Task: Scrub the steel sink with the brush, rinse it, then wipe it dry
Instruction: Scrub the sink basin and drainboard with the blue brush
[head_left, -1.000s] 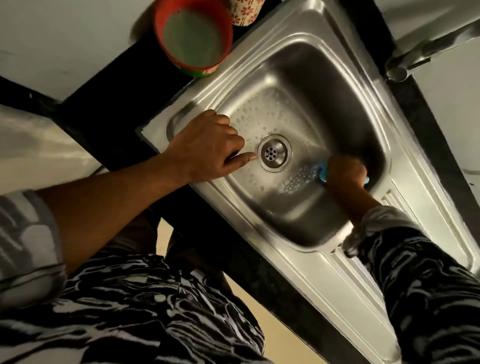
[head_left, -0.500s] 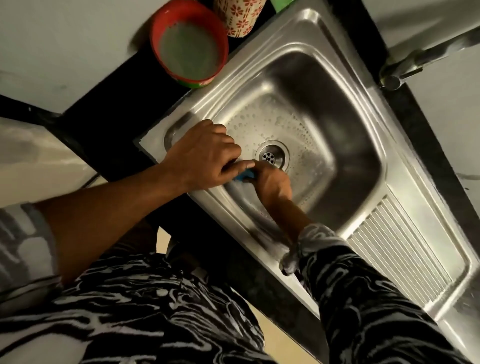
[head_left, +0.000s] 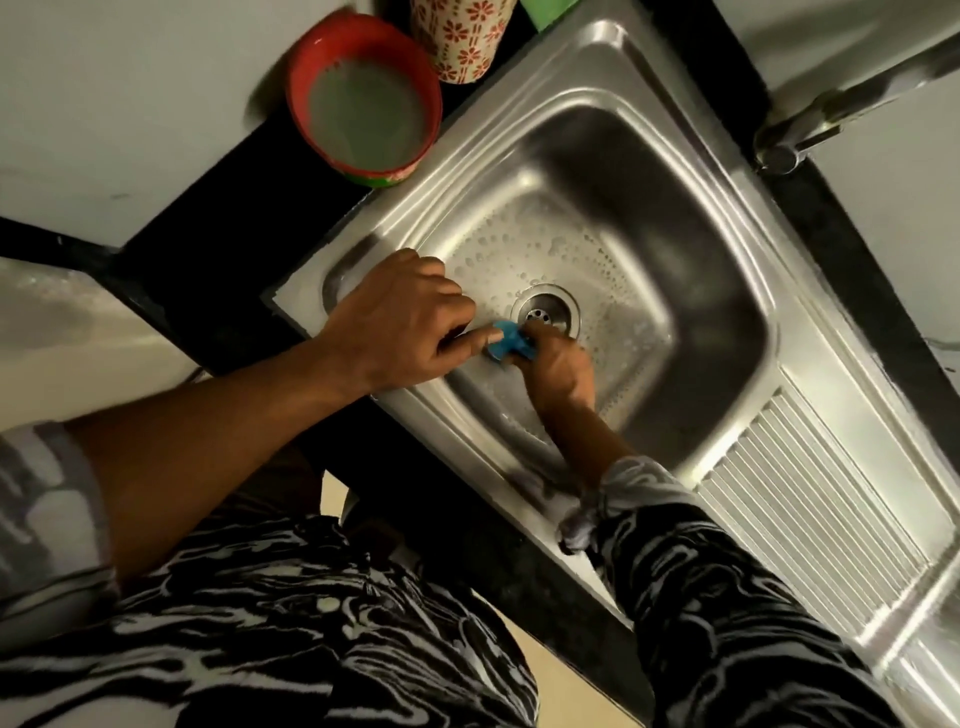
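Black counter (head_left: 223, 208), one steel sink (head_left: 457, 176): right hand (head_left: 560, 370) grips one brush (head_left: 509, 340) by drain (head_left: 546, 310); left hand (head_left: 400, 322) curled, empty, on rim.

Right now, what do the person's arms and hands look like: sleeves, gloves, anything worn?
Both the left hand and the right hand are bare, with no gloves, rings or watch visible. The left sleeve is grey with pale blotches. The right sleeve is black with white wavy streaks and has a paler cuff.
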